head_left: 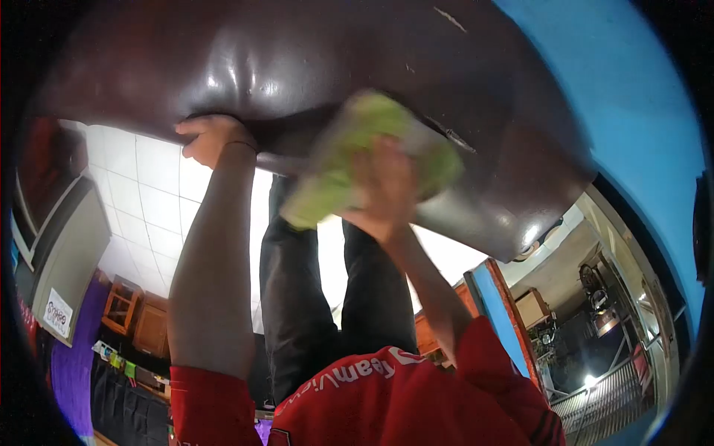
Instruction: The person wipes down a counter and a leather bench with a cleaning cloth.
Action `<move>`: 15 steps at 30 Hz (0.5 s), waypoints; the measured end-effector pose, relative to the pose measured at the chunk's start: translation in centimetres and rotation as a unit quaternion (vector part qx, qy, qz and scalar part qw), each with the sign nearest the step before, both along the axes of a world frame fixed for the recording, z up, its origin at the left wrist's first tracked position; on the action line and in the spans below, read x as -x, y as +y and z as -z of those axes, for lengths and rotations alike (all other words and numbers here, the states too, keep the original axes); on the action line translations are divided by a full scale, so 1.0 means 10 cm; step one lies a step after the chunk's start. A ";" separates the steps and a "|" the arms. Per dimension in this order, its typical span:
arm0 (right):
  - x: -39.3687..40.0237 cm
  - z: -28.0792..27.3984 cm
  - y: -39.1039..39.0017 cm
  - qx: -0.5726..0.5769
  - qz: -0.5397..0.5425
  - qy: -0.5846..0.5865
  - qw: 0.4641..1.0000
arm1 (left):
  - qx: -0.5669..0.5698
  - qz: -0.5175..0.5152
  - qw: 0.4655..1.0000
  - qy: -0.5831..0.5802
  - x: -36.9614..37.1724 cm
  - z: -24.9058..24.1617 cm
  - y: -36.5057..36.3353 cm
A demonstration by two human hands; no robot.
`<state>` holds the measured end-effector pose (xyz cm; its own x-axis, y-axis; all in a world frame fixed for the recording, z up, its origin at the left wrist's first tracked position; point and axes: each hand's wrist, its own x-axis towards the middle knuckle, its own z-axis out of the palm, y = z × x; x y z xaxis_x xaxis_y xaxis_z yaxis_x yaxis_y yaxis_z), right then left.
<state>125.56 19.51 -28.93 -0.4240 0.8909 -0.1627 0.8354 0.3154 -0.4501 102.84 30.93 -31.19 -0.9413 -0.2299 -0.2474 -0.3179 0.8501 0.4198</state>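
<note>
Glossy brown covering on the sofa [335,52] spans the top of the view, with a blue wall [625,82] to its right. Beneath the fingers of the right hand [385,178] lies a green cloth [335,171], against the sofa near its lower edge. Those fingers point up the view, laid over the cloth with the thumb out to the left; blur hides whether they also pinch it. The cloth's long axis seems to slant from lower left to upper right, crossing under the hand, and its lower left corner reaches past the edge.

The right hand is the nearer; the left hand [219,140] is well apart from the cloth, off to its left, its fingers curled and clamped on the sofa's edge. Just right of the cloth is a pale tear [457,141].

Farther out come dark trousers [297,275] and a red shirt [364,409], then pale floor tiles [152,193] at the left. Beyond are wooden cabinets [152,325], a purple drape [73,364] and, at lower right, a bright lamp [590,380].
</note>
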 end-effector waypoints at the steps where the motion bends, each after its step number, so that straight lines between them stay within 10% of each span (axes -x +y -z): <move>1: -0.48 0.02 -0.19 -0.026 0.011 -0.024 0.999 | 0.001 -0.015 1.000 0.008 0.01 0.00 0.01; 2: -1.05 0.05 -0.37 -0.027 0.078 0.058 0.995 | 0.001 -0.022 1.000 0.008 0.04 0.01 0.00; 3: -1.44 -0.19 -0.55 0.083 0.064 -0.188 0.976 | -0.005 -0.011 1.000 0.010 0.07 0.04 -0.03; 8: -2.45 -0.44 -0.89 0.107 0.214 -0.363 0.900 | -0.036 0.003 0.999 -0.004 0.06 0.00 -0.04; 13: -2.21 0.13 -0.57 0.494 0.258 0.005 0.830 | -0.035 0.005 0.999 -0.018 0.04 -0.04 -0.02; 15: -1.28 0.09 0.10 0.340 0.018 -0.110 0.934 | -0.030 0.006 0.999 -0.016 0.05 0.01 -0.05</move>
